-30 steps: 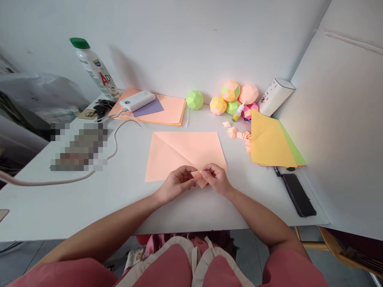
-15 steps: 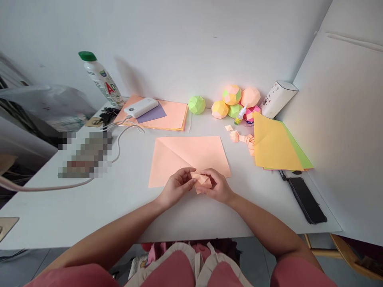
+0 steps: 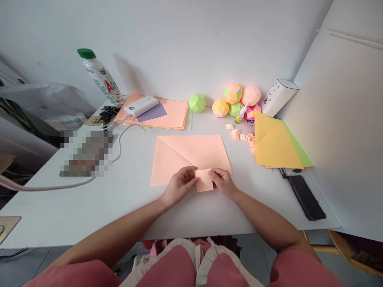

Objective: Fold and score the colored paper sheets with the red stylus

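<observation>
Paper square (image 3: 204,181) near larger sheet (image 3: 196,149), faceted balls (image 3: 220,108) beyond

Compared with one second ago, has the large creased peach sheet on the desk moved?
No: the large creased peach sheet keeps its place relative to the lone green paper ball; the camera view shifted slightly.

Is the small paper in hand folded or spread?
Spread flat in front: the small peach paper shows a square face. Folds behind it: cannot tell.

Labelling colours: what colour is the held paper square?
Pale peach; the paper square shows best in the head view.
</observation>
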Available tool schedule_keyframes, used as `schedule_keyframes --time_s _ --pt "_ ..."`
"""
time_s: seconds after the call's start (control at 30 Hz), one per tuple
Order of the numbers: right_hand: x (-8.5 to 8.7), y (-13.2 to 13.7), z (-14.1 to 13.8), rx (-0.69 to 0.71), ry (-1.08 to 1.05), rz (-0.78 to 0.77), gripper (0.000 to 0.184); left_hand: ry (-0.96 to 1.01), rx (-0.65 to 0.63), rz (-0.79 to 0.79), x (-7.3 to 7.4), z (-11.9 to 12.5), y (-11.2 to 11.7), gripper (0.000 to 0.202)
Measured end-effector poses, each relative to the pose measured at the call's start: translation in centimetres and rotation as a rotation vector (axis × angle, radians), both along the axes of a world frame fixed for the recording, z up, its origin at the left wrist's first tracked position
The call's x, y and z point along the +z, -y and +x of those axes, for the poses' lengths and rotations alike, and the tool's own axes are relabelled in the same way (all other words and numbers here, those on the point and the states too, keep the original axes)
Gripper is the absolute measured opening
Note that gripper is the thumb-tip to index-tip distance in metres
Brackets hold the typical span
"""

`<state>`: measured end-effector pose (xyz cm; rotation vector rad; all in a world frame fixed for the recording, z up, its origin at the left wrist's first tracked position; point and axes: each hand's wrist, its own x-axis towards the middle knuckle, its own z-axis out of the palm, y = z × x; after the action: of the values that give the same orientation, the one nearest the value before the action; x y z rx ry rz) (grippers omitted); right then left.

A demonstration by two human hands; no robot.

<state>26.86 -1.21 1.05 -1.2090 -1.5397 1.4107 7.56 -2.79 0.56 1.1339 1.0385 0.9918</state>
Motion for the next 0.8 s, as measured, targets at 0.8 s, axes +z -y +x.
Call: schedule_keyframes --time_s 0.8 --pt "-0.55 0.16 -0.29 0.019 -0.033 -0.032 0.035 -0.137 -0.046 0.169 0.06 -0.22 0.12 0.033"
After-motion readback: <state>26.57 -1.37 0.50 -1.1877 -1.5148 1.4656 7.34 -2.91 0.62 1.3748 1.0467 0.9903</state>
